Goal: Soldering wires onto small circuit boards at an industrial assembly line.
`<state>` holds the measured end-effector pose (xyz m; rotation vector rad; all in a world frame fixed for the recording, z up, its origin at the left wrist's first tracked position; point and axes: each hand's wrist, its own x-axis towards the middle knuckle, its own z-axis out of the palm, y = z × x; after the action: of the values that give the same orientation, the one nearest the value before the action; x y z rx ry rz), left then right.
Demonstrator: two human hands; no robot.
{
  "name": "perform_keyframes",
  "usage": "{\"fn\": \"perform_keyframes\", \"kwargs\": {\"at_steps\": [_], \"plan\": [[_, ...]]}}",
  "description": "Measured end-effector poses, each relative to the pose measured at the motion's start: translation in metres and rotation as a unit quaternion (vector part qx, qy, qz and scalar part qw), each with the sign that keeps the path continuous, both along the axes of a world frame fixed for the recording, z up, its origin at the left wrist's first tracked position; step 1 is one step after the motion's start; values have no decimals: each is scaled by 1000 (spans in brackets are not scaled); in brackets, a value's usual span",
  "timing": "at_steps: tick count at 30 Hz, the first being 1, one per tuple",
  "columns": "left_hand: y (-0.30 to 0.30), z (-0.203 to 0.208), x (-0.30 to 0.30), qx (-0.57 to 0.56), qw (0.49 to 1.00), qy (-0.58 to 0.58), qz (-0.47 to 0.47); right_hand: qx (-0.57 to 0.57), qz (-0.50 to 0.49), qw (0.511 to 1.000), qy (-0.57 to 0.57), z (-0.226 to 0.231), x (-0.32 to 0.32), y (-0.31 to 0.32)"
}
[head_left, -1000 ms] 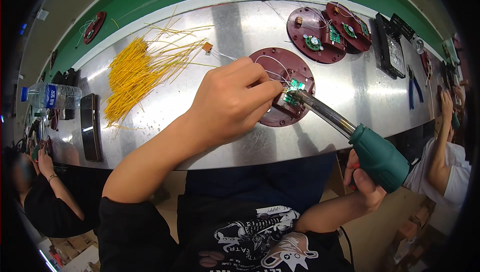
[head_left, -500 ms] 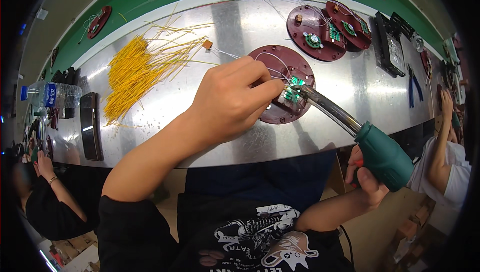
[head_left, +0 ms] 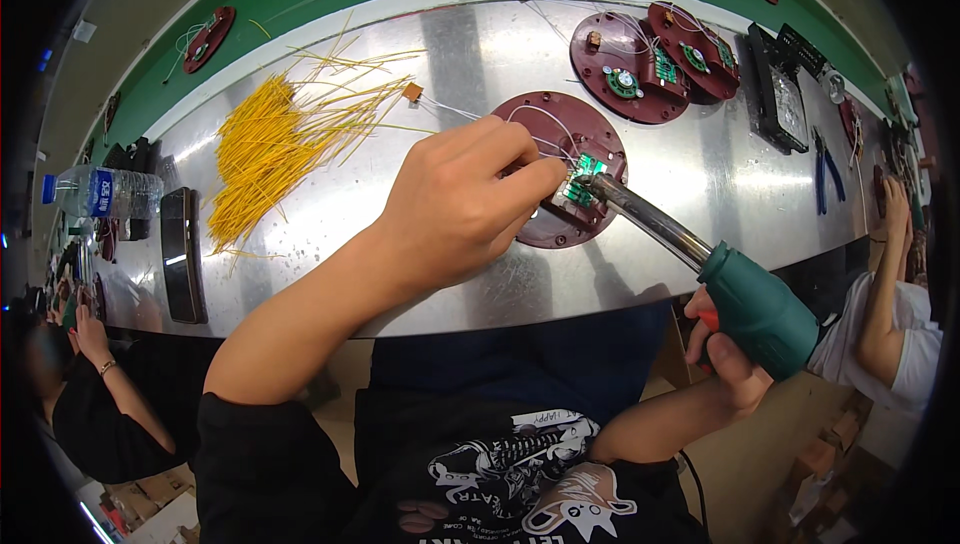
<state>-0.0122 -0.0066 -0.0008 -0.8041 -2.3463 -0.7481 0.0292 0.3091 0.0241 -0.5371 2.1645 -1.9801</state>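
A round maroon plastic plate [head_left: 597, 129] lies on the metal table with a small green circuit board [head_left: 588, 166] on it. Thin white wires [head_left: 545, 117] loop over the plate, and one pair runs out to a small orange-brown square piece [head_left: 412, 92]. My left hand [head_left: 470, 189] reaches over the plate, thumb and fingers pinched beside the board; what they hold is hidden. In my right hand [head_left: 725, 354] is a soldering gun [head_left: 760, 309] with a green body and a long metal barrel. Its tip reaches the board, close to my left fingertips.
A heap of yellow wires [head_left: 260, 154] spreads at left, near a phone [head_left: 181, 254] and a water bottle [head_left: 110, 191]. Two more maroon plates [head_left: 640, 104] with speakers overlap at far right. Beyond them are a black tray [head_left: 778, 94] and blue-handled pliers [head_left: 828, 174]. Other people's hands work at both sides.
The soldering gun has shifted slightly left, its tip staying at the board. My left hand keeps its pinch in nearly the same place.
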Motion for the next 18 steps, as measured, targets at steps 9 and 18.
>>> {"fn": "perform_keyframes", "kwargs": {"at_steps": [9,18], "plan": [[1,-1,-1,-2,1000,0,2,-17,4,1000,-6,-3,-1,0],[2,-1,1,1,1000,-7,6,-38,-26,999,-23,-9,3,0]]}}
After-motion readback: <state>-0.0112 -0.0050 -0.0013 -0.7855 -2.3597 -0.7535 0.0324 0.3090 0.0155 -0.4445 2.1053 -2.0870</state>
